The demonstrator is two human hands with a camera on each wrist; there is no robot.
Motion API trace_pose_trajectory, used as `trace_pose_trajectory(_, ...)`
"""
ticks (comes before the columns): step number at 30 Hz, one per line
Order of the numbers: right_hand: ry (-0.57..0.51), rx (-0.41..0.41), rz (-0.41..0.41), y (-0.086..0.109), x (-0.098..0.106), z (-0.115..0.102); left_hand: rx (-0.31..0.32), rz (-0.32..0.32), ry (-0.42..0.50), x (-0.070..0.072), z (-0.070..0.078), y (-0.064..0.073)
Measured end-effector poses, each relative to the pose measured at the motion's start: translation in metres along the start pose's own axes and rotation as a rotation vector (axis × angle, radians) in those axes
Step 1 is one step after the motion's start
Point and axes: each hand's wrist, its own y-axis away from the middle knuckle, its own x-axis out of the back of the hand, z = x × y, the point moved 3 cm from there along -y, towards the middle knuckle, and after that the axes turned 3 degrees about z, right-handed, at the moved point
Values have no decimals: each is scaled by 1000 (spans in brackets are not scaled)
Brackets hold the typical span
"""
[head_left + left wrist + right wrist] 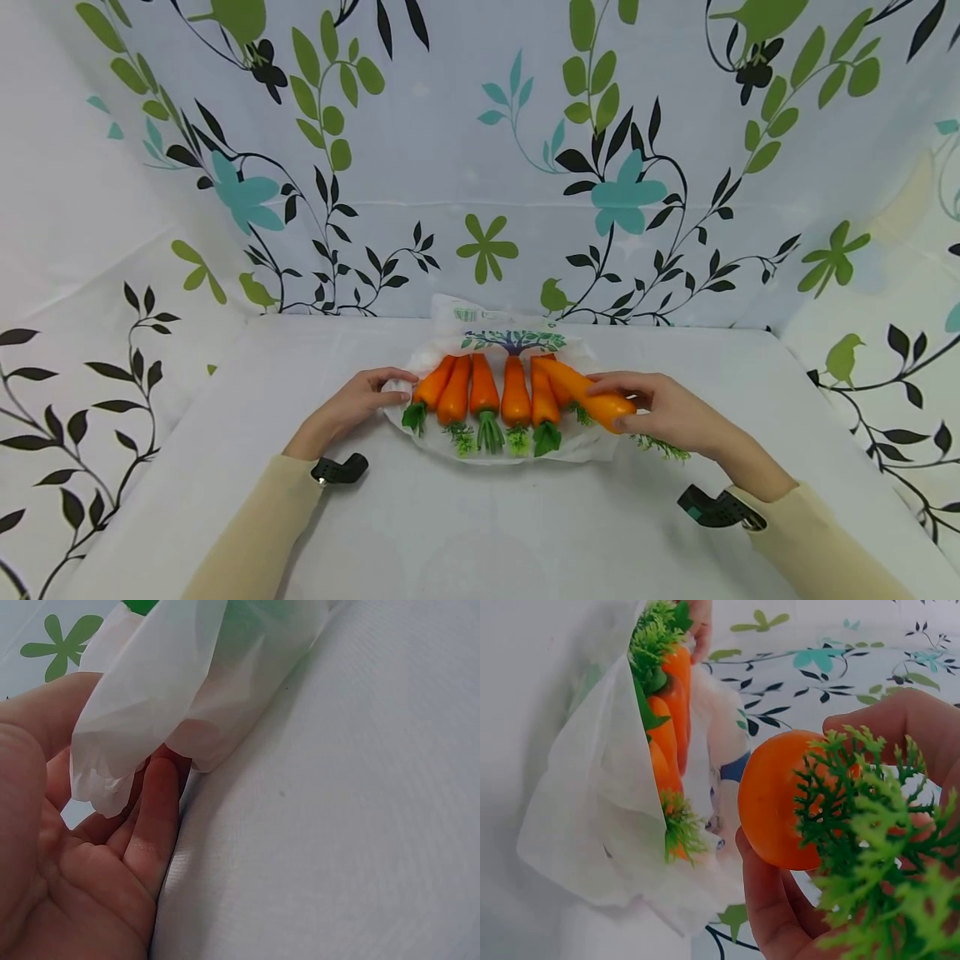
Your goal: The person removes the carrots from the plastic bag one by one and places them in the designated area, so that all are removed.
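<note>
A white plastic bag (450,329) with a printed tree lies on the table, and several orange toy carrots (483,387) with green tops are lined up in it, tops toward me. At the bag's left edge my left hand (372,392) pinches the thin plastic (150,690) between thumb and fingers. My right hand (663,408) grips another carrot (600,400) by its thick end, its leafy top (870,802) pointing back toward the wrist. That carrot slants up over the right end of the row, its narrow tip above the bag.
A white-covered table (465,533) spreads under the bag and toward me. Behind it hangs a curtain (420,183) printed with leaves, flowers and birds. Black bands with cameras (341,469) sit on both wrists.
</note>
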Motion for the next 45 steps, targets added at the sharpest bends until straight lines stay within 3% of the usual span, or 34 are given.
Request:
trace_pose_trajectory(19,-85,-100,118,22,33,19,7,1,-5,2,2,2)
trace_pose_trajectory(26,-95,-197,172,24,36,30,-5,-2,-5,2,2,1)
trace_pose_trajectory(45,-38,-371,212,22,31,100,6,6,-15,1,3,0)
